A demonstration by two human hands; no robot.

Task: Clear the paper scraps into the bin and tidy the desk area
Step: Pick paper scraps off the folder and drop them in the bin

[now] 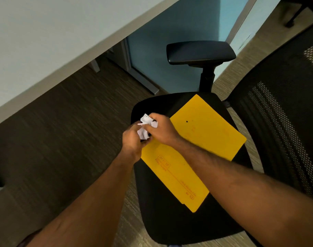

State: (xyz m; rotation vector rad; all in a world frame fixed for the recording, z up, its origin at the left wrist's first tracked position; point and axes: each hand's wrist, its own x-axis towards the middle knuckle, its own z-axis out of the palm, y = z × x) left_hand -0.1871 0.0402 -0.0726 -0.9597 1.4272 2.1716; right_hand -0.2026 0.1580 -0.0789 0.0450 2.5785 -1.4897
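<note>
A wad of crumpled white paper [143, 132] sits between both hands, over the edge of the chair seat [170, 220] nearest the counter [45, 41]. The left hand [132, 141] curls its fingers round the paper from below, and the right hand [162, 131] pinches it from above. A yellow folder [205, 139] lies flat across the seat, just beneath the hands.
</note>
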